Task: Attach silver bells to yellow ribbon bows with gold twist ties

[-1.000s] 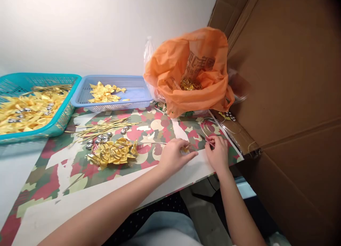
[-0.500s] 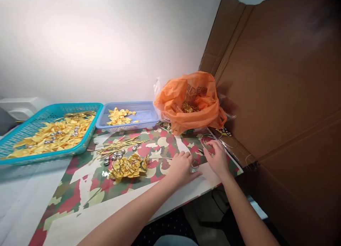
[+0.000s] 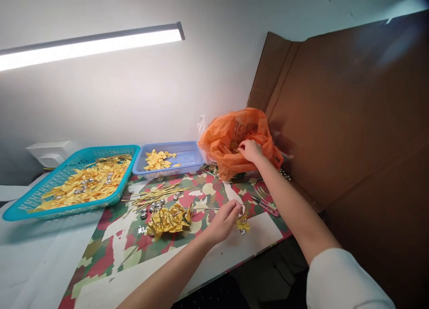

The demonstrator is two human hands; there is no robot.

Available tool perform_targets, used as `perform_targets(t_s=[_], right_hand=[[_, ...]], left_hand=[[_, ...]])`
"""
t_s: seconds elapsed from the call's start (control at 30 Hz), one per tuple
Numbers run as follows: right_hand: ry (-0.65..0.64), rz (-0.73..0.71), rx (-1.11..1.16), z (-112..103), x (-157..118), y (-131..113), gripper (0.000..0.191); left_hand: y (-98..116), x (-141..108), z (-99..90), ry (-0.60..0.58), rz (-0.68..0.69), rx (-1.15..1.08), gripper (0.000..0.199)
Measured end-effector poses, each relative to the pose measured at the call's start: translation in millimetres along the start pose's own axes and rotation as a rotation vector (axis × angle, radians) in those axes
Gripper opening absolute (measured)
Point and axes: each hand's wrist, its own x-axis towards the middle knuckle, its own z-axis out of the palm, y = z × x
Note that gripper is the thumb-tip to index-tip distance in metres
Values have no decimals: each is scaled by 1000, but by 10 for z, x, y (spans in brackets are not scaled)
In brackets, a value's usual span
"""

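Observation:
My left hand (image 3: 225,220) is low over the table's front part, its thumb and fingers pinched on a yellow bow (image 3: 243,224) with a silvery bell and thin wire. Over the mouth of the orange plastic bag (image 3: 221,144), my right hand (image 3: 250,151) has its fingertips drawn together at the golden pieces (image 3: 233,146) inside; what they grip is too small to make out. Left of my left hand lies a heap of yellow bows with golden ties (image 3: 170,221). Beside it are silver bells (image 3: 156,206) and a bundle of golden twist ties (image 3: 157,194).
A teal basket (image 3: 115,197) with yellow bows, bells and ties stands at the left. Next to it, a blue-violet basket (image 3: 189,156) holds more bows. A pink-handled tool (image 3: 268,207) lies under my right forearm. Tall cardboard (image 3: 335,121) borders the right side.
My right hand has moved from the tabletop up and away to the orange bag. My left hand stays low, and the yellow bow now shows beside it. The view has tilted up.

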Motion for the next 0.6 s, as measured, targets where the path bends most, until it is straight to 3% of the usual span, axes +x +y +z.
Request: perform_targets(t_s=[0.13, 0.27, 0.4, 0.6], right_hand=[[-70, 101, -11, 91, 142, -26, 7], [-46, 137, 76, -45, 209, 77, 18], [-47, 158, 147, -133, 297, 186, 16], [-21, 203, 267, -74, 361, 296, 15]], left_hand=[[6, -126, -105, -20, -98, -340, 40], [-43, -158, -119, -19, -167, -583, 48], [-81, -160, -102, 0, -204, -754, 55], [-170, -135, -107, 38, -278, -902, 52]])
